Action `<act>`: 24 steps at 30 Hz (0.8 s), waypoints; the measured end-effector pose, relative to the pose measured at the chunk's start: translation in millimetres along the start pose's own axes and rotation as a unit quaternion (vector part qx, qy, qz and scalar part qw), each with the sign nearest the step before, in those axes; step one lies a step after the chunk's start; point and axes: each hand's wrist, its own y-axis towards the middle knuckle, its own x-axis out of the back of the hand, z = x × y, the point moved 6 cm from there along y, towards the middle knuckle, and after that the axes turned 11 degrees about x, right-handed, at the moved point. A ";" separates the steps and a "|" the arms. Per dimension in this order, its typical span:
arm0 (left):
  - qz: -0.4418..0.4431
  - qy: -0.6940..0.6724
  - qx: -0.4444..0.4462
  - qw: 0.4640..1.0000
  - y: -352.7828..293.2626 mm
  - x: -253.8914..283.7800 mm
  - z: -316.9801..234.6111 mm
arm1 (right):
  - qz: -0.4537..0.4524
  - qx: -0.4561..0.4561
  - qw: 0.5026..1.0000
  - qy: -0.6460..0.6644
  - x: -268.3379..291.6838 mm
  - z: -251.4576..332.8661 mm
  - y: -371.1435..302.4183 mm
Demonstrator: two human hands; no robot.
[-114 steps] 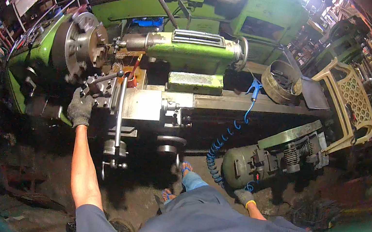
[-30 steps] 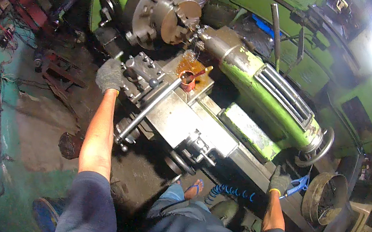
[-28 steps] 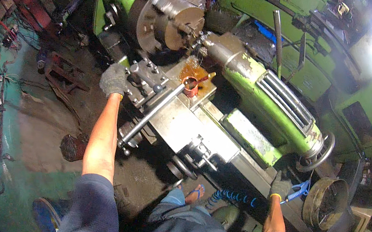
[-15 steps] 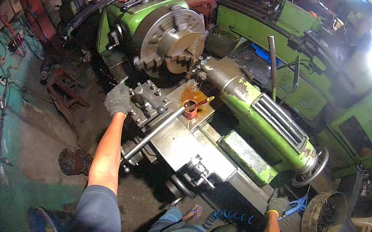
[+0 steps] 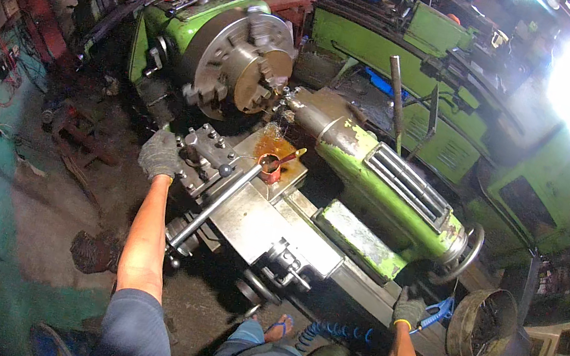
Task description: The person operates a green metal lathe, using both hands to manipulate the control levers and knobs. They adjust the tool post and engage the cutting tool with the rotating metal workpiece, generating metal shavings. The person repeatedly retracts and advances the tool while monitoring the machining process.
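Note:
My left hand (image 5: 160, 156), in a grey glove, is at the left end of the steel tool post (image 5: 204, 151). Its fingers curl over something hidden beneath them. My right hand (image 5: 410, 307), gloved too, rests on the lathe bed (image 5: 370, 292) with its fingers stretched out; a blue air gun (image 5: 438, 313) is just right of it. Ahead, a big chuck (image 5: 209, 52) with blurred jaws holds a round metal workpiece (image 5: 248, 81). The green tailstock (image 5: 362, 146) points at that workpiece. A red cup (image 5: 270, 169) with a brush in it stands on the oily carriage.
A long steel lever (image 5: 214, 205) slants over the cross slide (image 5: 291, 228). The tailstock handwheel (image 5: 464, 255) and a round bin of dark scraps (image 5: 483, 326) are at the right. Another green machine (image 5: 367, 45) stands behind. Cables lie on the left floor.
The whole scene has shifted a little left in view. The chuck's jaws and the workpiece sit at a different angle, so they have turned. Both hands stay at about the same places.

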 end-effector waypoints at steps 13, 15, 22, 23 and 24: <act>0.000 0.065 -0.140 0.988 42.4 -29.7 30.7 | -0.014 0.071 0.996 -0.049 -22.7 -10.1 14.8; -0.009 0.078 -0.050 0.996 39.2 -19.6 25.7 | -0.038 0.070 0.997 -0.009 -28.8 -22.6 22.4; -0.018 0.218 -0.182 0.959 97.5 -45.8 51.8 | -0.055 0.112 0.991 -0.057 -40.9 -22.8 27.2; -0.010 0.185 -0.170 0.968 92.8 -47.7 45.5 | -0.079 0.155 0.980 -0.093 -42.8 -26.0 25.5; -0.003 0.151 -0.157 0.976 85.2 -48.2 38.9 | -0.063 0.129 0.988 -0.054 -42.8 -30.2 24.9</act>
